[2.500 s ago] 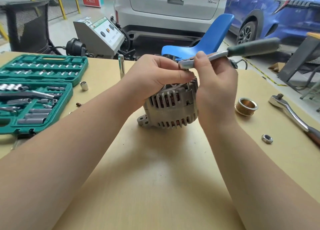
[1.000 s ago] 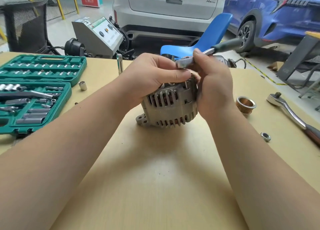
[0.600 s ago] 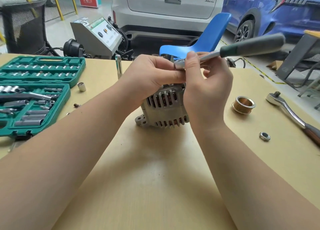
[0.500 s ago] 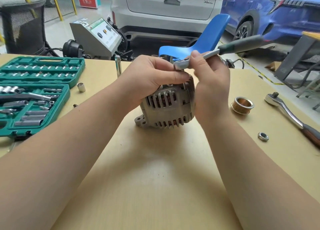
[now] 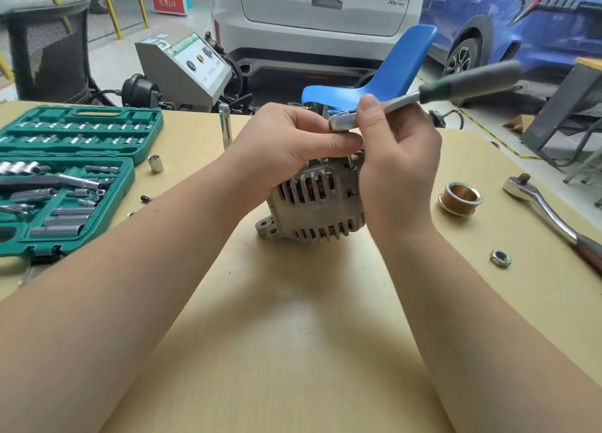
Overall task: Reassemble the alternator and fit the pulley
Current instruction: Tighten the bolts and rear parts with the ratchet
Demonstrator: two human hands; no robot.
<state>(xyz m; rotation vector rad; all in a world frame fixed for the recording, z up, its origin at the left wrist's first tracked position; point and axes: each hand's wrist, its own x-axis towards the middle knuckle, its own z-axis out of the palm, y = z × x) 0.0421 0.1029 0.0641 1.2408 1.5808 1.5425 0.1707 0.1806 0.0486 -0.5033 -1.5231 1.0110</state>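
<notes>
Alternator [image 5: 317, 209] mid-table; socket case [image 5: 65, 178] to its left; pulley [image 5: 460, 198], nut [image 5: 500, 258] to its right.

My feed is bright with even, soft daylight. I see only faint, diffuse shadows on the table [image 5: 293, 351] under the forearms and beneath the alternator [image 5: 312, 211]. The ratchet [image 5: 423, 98] handle is smeared by motion blur, while the socket set [image 5: 65, 178] looks fairly sharp. The large ratchet [image 5: 547, 211] shows small glints. Wide-angle distortion bends the table's edges and stretches the forearms near the bottom corners. The cars behind look slightly soft.
</notes>
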